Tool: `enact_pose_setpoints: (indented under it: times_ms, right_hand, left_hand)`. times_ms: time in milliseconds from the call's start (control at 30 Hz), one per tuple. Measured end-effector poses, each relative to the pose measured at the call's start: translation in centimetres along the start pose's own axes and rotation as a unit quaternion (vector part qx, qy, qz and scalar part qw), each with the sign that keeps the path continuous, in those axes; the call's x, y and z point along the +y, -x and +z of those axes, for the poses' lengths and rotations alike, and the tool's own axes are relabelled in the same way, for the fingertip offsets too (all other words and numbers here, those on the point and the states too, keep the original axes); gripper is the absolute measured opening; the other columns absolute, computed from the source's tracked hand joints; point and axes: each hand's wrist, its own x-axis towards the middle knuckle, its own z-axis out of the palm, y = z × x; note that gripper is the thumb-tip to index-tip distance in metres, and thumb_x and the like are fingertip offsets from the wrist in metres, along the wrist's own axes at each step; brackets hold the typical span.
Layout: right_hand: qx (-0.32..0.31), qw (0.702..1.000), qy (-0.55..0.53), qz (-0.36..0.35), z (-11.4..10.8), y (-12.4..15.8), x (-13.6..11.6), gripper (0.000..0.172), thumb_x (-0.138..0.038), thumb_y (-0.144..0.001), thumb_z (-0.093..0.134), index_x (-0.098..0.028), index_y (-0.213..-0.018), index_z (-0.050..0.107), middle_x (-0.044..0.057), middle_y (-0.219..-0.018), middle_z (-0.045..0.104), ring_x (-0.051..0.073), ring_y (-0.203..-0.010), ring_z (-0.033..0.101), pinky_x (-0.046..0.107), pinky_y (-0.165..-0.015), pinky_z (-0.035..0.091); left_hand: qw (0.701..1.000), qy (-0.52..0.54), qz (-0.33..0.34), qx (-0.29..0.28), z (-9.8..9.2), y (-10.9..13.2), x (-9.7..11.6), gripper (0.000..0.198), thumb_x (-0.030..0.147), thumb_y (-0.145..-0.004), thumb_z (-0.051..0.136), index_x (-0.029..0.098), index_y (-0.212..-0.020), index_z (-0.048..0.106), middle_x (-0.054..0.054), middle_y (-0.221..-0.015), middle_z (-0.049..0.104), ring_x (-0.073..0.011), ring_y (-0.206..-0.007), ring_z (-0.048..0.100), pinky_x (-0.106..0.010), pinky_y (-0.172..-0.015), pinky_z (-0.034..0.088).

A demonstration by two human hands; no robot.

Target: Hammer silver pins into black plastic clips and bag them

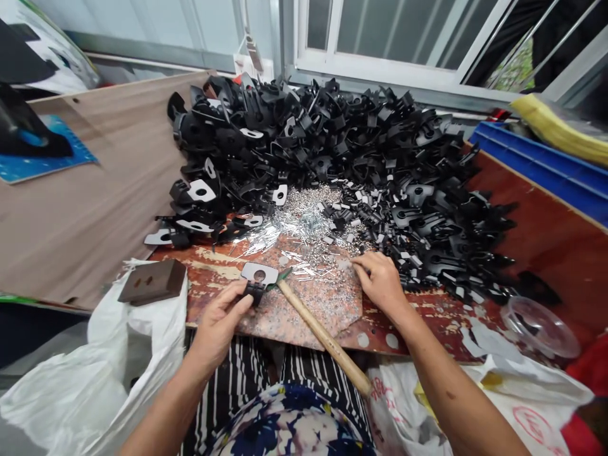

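Note:
My left hand (223, 323) is closed on a black plastic clip part (255, 291) with a light grey plate (259, 272) that has a round hole. Beside that part lies a hammer with a wooden handle (323, 332), its head by the grey plate and its handle slanting toward me over the table edge. My right hand (380, 282) is at the near side of the small metal pieces, thumb and forefinger pinched together; what lies between the fingertips is too small to make out. Shiny metal pins (304, 266) are strewn just left of it on a speckled stone slab (342, 307).
A big heap of black plastic parts (323, 136) covers the back of the table. Small metal pieces (318, 196) lie before it. A brown block (154, 282) is at left, a clear plastic tub (541, 326) at right, and a blue crate (541, 168) behind.

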Motion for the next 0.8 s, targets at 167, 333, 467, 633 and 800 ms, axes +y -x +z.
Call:
enact_pose_setpoints:
  times_ms: [167, 333, 467, 633, 800]
  right_hand:
    - [-0.052, 0.998, 0.01, -0.031, -1.0, 2.5, -1.2, 0.02, -0.025, -0.098, 0.054, -0.026, -0.099, 0.074, 0.004, -0.092, 0.073, 0.023, -0.091, 0.062, 0.038, -0.084, 0.041]
    - [-0.029, 0.999, 0.037, 0.004, -0.1, 1.0, -1.6, 0.018, -0.026, -0.097, 0.054, -0.025, -0.094, 0.072, 0.005, -0.092, 0.072, 0.023, -0.088, 0.061, 0.036, -0.083, 0.041]
    - [-0.049, 0.999, 0.02, 0.004, 1.1, -0.8, -2.4, 0.013, -0.023, -0.093, 0.06, -0.024, -0.084, 0.069, 0.004, -0.086, 0.072, 0.021, -0.084, 0.062, 0.034, -0.082, 0.041]
    - [-0.046, 0.998, 0.001, 0.032, 0.3, -1.1, -3.6, 0.015, -0.017, -0.09, 0.056, -0.02, -0.08, 0.066, 0.007, -0.085, 0.069, 0.021, -0.083, 0.06, 0.034, -0.08, 0.041]
    - [-0.265, 0.88, -0.374, 0.123, -1.3, 1.0, -7.9, 0.015, -0.031, -0.085, 0.065, -0.017, -0.079, 0.066, 0.001, -0.075, 0.066, 0.014, -0.07, 0.058, 0.024, -0.066, 0.044]
  left_hand:
    - [0.988, 0.081, -0.114, 0.057, -1.1, 1.1, 1.5, 0.034, 0.036, -0.061, 0.091, 0.015, -0.083, 0.078, -0.003, -0.096, 0.07, -0.0099, -0.061, 0.06, -0.02, -0.057, 0.057]
    - [0.983, 0.089, -0.142, 0.079, -1.0, 2.4, 2.0, 0.038, 0.039, -0.054, 0.095, 0.017, -0.081, 0.081, -0.003, -0.091, 0.072, -0.0139, -0.072, 0.065, -0.02, -0.062, 0.061]
    - [0.992, 0.029, -0.116, 0.042, -0.6, 3.1, 1.5, 0.031, 0.041, -0.063, 0.09, 0.018, -0.082, 0.081, -0.004, -0.095, 0.071, -0.0179, -0.078, 0.066, -0.024, -0.063, 0.063]
    - [0.982, -0.177, 0.057, -0.033, -0.1, 3.5, 1.7, 0.018, 0.036, -0.077, 0.078, 0.02, -0.086, 0.078, -0.008, -0.099, 0.073, -0.0266, -0.092, 0.068, -0.036, -0.073, 0.063]
    - [0.873, -0.369, 0.279, -0.157, 2.7, 4.0, 3.8, 0.012, 0.027, -0.088, 0.07, 0.018, -0.095, 0.071, -0.009, -0.093, 0.072, -0.0253, -0.084, 0.061, -0.042, -0.075, 0.053]
